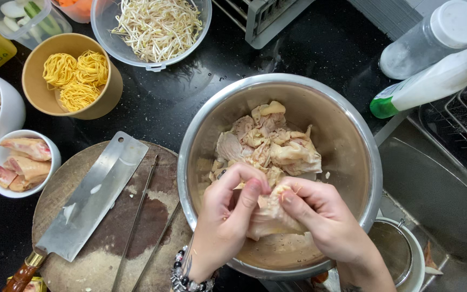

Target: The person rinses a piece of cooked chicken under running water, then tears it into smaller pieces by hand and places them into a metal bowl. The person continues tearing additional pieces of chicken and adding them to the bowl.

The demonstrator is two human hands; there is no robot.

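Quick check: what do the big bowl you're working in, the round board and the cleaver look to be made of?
Big bowl: likely stainless steel, with a brushed grey sheen and a bright rim. Round board: looks like wood, brown, worn and stained. Cleaver: plain steel blade with dull reflections; the handle seems to be reddish wood with a brass-coloured collar.

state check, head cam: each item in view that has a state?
left hand: gripping chicken piece
right hand: gripping the same piece
steel bowl: holds cooked chicken
cleaver: flat on round board
paper tub: holds noodle nests
clear bowl: holds bean sprouts
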